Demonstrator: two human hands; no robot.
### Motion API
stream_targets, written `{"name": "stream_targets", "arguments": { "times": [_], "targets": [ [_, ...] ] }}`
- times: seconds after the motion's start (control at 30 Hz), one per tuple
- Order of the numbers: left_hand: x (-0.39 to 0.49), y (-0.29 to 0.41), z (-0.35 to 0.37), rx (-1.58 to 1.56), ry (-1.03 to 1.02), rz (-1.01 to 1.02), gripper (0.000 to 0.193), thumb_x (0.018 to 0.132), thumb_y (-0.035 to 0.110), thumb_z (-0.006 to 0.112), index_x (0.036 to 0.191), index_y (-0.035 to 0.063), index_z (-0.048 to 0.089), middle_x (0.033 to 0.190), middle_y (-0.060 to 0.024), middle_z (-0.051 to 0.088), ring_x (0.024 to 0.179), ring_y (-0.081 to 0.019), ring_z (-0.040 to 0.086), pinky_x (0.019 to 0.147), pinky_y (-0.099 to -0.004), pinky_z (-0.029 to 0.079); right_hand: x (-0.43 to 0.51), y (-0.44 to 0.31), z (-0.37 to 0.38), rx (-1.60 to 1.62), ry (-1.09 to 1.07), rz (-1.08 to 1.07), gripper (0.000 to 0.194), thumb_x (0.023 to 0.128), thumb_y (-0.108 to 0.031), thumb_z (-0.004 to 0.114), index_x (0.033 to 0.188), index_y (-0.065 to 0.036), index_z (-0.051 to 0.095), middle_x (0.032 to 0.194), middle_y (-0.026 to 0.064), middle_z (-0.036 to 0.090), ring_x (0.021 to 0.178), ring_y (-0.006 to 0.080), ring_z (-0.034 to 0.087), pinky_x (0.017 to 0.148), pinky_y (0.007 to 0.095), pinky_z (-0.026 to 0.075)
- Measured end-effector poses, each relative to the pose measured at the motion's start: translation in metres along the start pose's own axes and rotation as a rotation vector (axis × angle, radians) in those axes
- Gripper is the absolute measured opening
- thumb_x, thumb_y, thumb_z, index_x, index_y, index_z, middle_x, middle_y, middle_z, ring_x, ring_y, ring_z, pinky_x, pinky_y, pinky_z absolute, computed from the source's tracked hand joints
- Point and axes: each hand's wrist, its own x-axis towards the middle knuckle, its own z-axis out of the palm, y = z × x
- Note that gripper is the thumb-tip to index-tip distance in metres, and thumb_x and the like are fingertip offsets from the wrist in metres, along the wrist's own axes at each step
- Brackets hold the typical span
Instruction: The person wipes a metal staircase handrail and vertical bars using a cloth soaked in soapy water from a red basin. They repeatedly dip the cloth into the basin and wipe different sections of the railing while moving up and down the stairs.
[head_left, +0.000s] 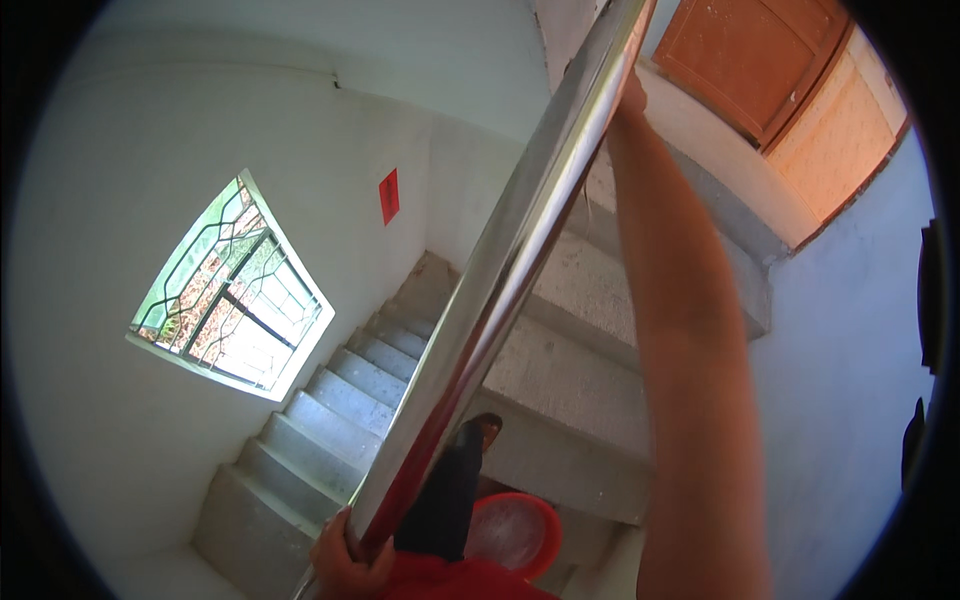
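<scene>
A shiny metal stair handrail (480, 300) runs diagonally from bottom centre to the top. My left hand (349, 559) wraps around its lower end, thumb and fingers on either side. My right arm reaches far up along the rail; my right hand (634, 94) rests at its upper part, largely hidden behind the rail, so its grip and whether it holds anything cannot be told. Below me a red plastic basin (555, 536) with cloudy liquid stands on the stairs, beside my dark-trousered leg (442, 495).
Concrete steps (570, 360) rise on the right towards a brown wooden door (750, 60). Another flight (330, 397) lies left of the rail, beside a white wall with a barred window (232, 300) and a red paper (389, 196).
</scene>
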Motion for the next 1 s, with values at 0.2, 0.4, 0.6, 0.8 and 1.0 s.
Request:
{"name": "stream_targets", "arguments": {
  "times": [0.2, 0.4, 0.6, 0.8, 1.0],
  "targets": [
    [0.01, 0.003, -0.003, -0.174, 0.107, -0.043, 0.071, 0.077, 0.02, 0.083, 0.134, -0.0073, 0.051, 0.113, -0.0264, 0.067, 0.101, -0.04, 0.071, 0.086, -0.0456, 0.057, -0.164, -0.047, 0.031, 0.436, 0.018, 0.37, 0.038, 0.103, -0.026, 0.054, 0.127, 0.003, 0.05, 0.131, 0.0284, 0.057, 0.119, 0.0416, 0.061, 0.095, 0.0502, 0.053],
    [0.013, -0.006, -0.001, -0.259, 0.131, 0.093, 0.077, 0.082, 0.023, 0.081, 0.144, -0.0042, 0.044, 0.125, -0.0275, 0.061, 0.109, -0.041, 0.067, 0.091, -0.0463, 0.055, -0.368, -0.053, 0.035, 0.429, -0.079, 0.455, 0.035, 0.095, -0.015, 0.059, 0.121, 0.003, 0.045, 0.119, 0.0295, 0.054, 0.112, 0.0483, 0.058, 0.095, 0.0531, 0.051],
    [-0.08, -0.073, -0.007, -0.319, 0.01, 0.003, 0.09, 0.084, 0.026, 0.082, 0.152, -0.0047, 0.031, 0.137, -0.0261, 0.048, 0.112, -0.0377, 0.061, 0.092, -0.0447, 0.054, -0.514, -0.038, 0.015, 0.335, -0.328, 0.424, 0.041, 0.09, -0.031, 0.069, 0.107, 0.004, 0.056, 0.084, 0.016, 0.06, 0.08, 0.0357, 0.065, 0.068, 0.0468, 0.051],
    [-0.198, -0.175, 0.009, -0.152, -0.049, -0.26, 0.084, 0.078, 0.037, 0.085, 0.14, -0.0028, 0.045, 0.11, -0.0262, 0.066, 0.094, -0.0419, 0.07, 0.08, -0.0492, 0.057, -0.523, -0.026, 0.017, 0.739, -0.784, 0.841, 0.04, 0.09, -0.037, 0.065, 0.099, 0.002, 0.062, 0.071, 0.0162, 0.062, 0.056, 0.0263, 0.062, 0.046, 0.0428, 0.046],
    [-0.203, -0.19, 0.02, -0.04, 0.064, -0.155, 0.063, 0.077, 0.04, 0.084, 0.119, 0.0018, 0.058, 0.085, -0.0242, 0.071, 0.079, -0.0441, 0.072, 0.069, -0.0526, 0.057, -0.481, -0.044, 0.032, 0.206, -0.345, 0.156, 0.074, 0.086, -0.014, 0.069, 0.145, 0.004, 0.027, 0.119, 0.0307, 0.064, 0.113, 0.0452, 0.065, 0.094, 0.0506, 0.054]
  ]
}}
